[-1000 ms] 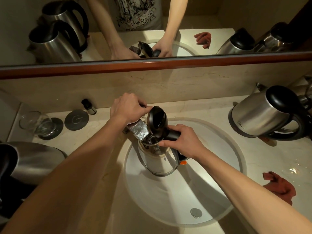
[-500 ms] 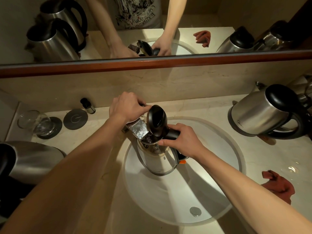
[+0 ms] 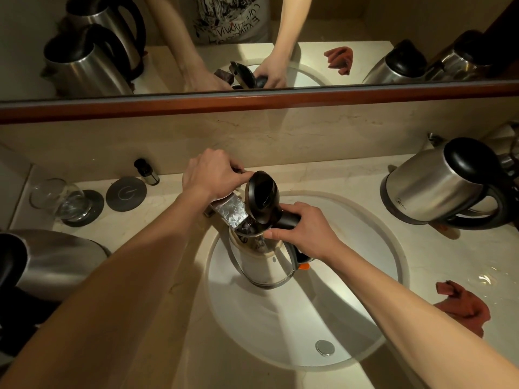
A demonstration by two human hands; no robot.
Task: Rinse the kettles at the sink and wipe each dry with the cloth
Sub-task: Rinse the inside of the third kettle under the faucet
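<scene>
Marble counter wraps a round white sink, with a wood-trimmed mirror across the 12 o'clock side. Both forearms reach in from 6 o'clock toward the sink's 11 o'clock rim. The left hand lies palm-down over the back of the chrome faucet, fingers curled over its top; whether it grips a lever underneath cannot be told. The right hand is wrapped around the black handle of the steel kettle, which stands upright inside the basin under the spout with its black lid flipped up and water running into its mouth.

Compared with the pictures from a second and half a second ago, both hands, the kettle and the lid sit in the same arrangement; only the camera's framing has drifted slightly.

At 3 o'clock a second kettle stands on the counter, and a reddish-brown cloth lies crumpled at 4 o'clock. At 9 o'clock sit an overturned glass on a dark coaster, a round grey disc, a small bottle, and part of another kettle at 8 o'clock.
</scene>
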